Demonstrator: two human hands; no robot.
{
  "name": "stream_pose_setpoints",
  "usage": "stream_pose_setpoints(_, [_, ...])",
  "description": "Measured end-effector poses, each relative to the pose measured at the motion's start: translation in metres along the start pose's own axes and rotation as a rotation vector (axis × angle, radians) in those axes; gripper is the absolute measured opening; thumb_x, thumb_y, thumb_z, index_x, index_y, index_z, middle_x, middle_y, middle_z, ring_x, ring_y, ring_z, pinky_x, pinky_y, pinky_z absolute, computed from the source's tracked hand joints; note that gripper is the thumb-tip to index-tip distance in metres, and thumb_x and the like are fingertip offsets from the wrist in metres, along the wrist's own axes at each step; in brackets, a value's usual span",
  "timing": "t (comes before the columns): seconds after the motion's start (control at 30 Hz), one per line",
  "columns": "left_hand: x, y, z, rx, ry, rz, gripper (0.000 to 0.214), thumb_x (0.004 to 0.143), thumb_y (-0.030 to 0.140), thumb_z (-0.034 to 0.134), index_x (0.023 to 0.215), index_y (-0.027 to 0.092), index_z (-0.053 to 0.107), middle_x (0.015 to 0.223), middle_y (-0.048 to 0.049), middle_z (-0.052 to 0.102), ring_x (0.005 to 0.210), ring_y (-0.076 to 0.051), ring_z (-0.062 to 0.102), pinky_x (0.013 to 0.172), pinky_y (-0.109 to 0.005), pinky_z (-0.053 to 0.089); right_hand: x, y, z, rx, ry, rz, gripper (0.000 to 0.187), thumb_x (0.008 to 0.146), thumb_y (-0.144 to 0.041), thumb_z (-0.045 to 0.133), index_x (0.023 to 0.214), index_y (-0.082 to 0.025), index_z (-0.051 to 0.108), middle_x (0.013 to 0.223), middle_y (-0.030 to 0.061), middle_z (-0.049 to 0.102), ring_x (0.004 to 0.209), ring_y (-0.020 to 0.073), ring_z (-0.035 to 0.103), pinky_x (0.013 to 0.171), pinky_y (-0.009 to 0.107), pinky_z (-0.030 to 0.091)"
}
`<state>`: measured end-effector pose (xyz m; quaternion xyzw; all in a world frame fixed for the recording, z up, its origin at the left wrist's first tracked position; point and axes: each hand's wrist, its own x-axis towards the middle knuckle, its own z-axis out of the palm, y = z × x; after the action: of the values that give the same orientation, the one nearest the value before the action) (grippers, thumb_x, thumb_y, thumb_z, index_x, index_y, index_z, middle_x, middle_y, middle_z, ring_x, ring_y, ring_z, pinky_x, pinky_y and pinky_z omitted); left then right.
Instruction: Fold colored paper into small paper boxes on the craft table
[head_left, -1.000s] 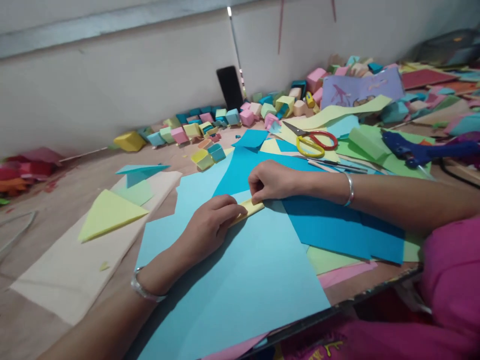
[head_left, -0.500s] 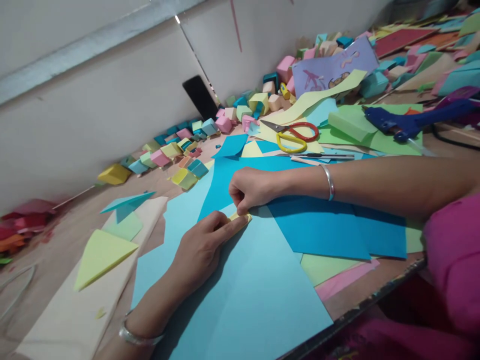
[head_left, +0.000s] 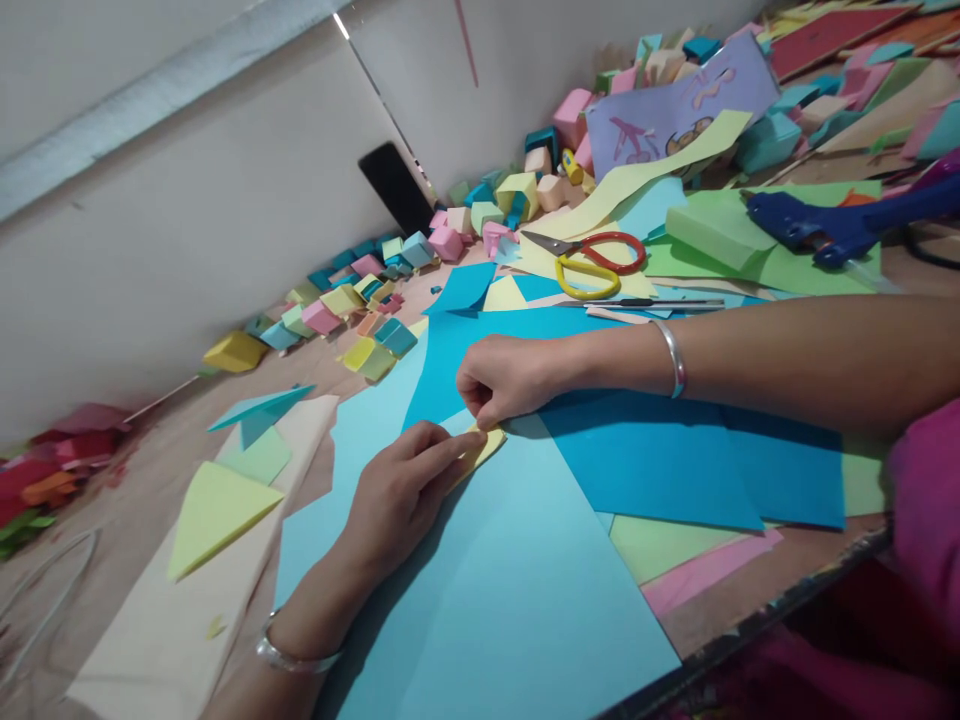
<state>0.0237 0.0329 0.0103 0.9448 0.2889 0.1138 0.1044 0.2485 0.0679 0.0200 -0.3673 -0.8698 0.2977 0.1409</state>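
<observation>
A small folded yellow paper strip (head_left: 484, 445) lies on a large light-blue sheet (head_left: 495, 590) in the middle of the table. My left hand (head_left: 401, 490) presses flat on the strip's left part, fingers together and stretched toward it. My right hand (head_left: 506, 375) is curled, pinching the strip's right end with its fingertips. A darker blue sheet (head_left: 660, 450) lies under my right wrist. Both wrists wear silver bangles.
Scissors with red and yellow handles (head_left: 592, 262) lie behind my right hand, a blue glue gun (head_left: 825, 225) at the right. Several folded paper cubes (head_left: 390, 275) line the wall beside a black phone (head_left: 394, 185). A yellow triangle (head_left: 214, 510) rests on a cream sheet at left.
The view tilted and shifted. The visible yellow strip grew shorter as my hands drew closer together over it, folding it down.
</observation>
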Motion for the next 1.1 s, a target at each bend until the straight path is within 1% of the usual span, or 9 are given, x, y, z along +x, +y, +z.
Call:
stream_pose_setpoints(0.17, [0.003,0.001,0.002,0.054,-0.039,-0.012,0.033,0.095,0.02,0.045,0.124,0.025,0.061,0.085,-0.0028,0.055,0.07,-0.011,0.053,0.06,-0.023,0.04,-0.005,-0.006,-0.012,0.034,0.019,0.084,0.015,0.067,-0.007,0.061,0.074,-0.013,0.072,0.075,0.004,0.071,0.068,0.0139,0.061,0.057,0.023,0.042])
stream_pose_setpoints(0.27, [0.002,0.002,0.002,0.071,-0.048,-0.014,0.036,0.095,0.017,0.043,0.126,0.024,0.059,0.086,-0.0033,0.054,0.071,-0.012,0.053,0.061,-0.023,0.04,-0.01,-0.007,-0.018,0.241,0.057,0.128,0.014,0.07,-0.007,0.06,0.074,-0.016,0.069,0.072,0.0014,0.069,0.067,0.0122,0.061,0.056,0.022,0.044])
stream_pose_setpoints(0.37, [0.001,0.002,0.002,0.079,-0.059,-0.018,0.04,0.095,0.014,0.04,0.13,0.026,0.057,0.086,-0.0029,0.054,0.071,-0.012,0.053,0.061,-0.023,0.04,-0.013,-0.003,-0.022,0.547,-0.092,0.062,0.011,0.077,-0.01,0.059,0.079,-0.018,0.066,0.074,-0.0021,0.067,0.07,0.0094,0.062,0.062,0.02,0.048])
stream_pose_setpoints(0.43, [0.001,0.002,0.002,0.081,-0.064,-0.02,0.043,0.095,0.013,0.039,0.132,0.028,0.055,0.086,-0.0025,0.053,0.071,-0.012,0.053,0.061,-0.023,0.04,-0.013,-0.001,-0.022,0.636,-0.24,0.067,0.008,0.079,-0.011,0.059,0.081,-0.017,0.064,0.074,-0.0029,0.066,0.07,0.0087,0.063,0.064,0.02,0.051])
stream_pose_setpoints(0.47, [0.001,0.002,0.003,0.082,-0.063,-0.021,0.043,0.094,0.012,0.039,0.132,0.028,0.055,0.086,-0.0025,0.053,0.071,-0.012,0.052,0.061,-0.023,0.04,-0.013,0.0,-0.022,0.649,-0.274,0.097,0.008,0.079,-0.011,0.059,0.081,-0.017,0.064,0.071,-0.003,0.065,0.07,0.0088,0.063,0.064,0.02,0.051])
stream_pose_setpoints(0.63, [0.001,0.004,0.002,0.116,-0.057,-0.04,0.043,0.095,0.014,0.039,0.131,0.028,0.055,0.087,-0.0031,0.055,0.071,-0.013,0.053,0.061,-0.024,0.04,-0.009,0.001,-0.02,0.688,-0.222,0.239,0.012,0.078,-0.005,0.058,0.076,-0.015,0.065,0.06,-0.0042,0.061,0.06,0.0083,0.061,0.06,0.021,0.05])
stream_pose_setpoints(0.87, [0.0,0.004,0.002,0.125,-0.06,-0.037,0.04,0.095,0.016,0.038,0.128,0.027,0.057,0.089,-0.004,0.056,0.072,-0.013,0.053,0.061,-0.024,0.04,-0.013,-0.007,-0.017,0.519,-0.134,0.136,0.011,0.068,-0.009,0.071,0.07,-0.02,0.071,0.064,-0.0036,0.067,0.065,0.0108,0.061,0.061,0.023,0.046])
stream_pose_setpoints(1.0, [0.0,0.002,0.004,0.096,-0.057,-0.014,0.042,0.095,0.015,0.039,0.131,0.028,0.056,0.087,-0.0038,0.054,0.072,-0.013,0.053,0.061,-0.024,0.041,-0.014,-0.012,-0.021,0.124,-0.143,0.033,0.02,0.064,-0.001,0.069,0.064,-0.021,0.072,0.063,-0.0031,0.066,0.066,0.0119,0.056,0.062,0.026,0.04])
stream_pose_setpoints(1.1, [0.001,0.0,0.004,0.079,-0.046,0.001,0.042,0.095,0.015,0.039,0.132,0.028,0.055,0.087,-0.0042,0.055,0.073,-0.013,0.053,0.061,-0.024,0.041,-0.013,-0.017,-0.02,-0.126,-0.169,-0.038,0.022,0.067,0.0,0.064,0.064,-0.021,0.072,0.067,-0.002,0.067,0.064,0.0119,0.053,0.061,0.028,0.035])
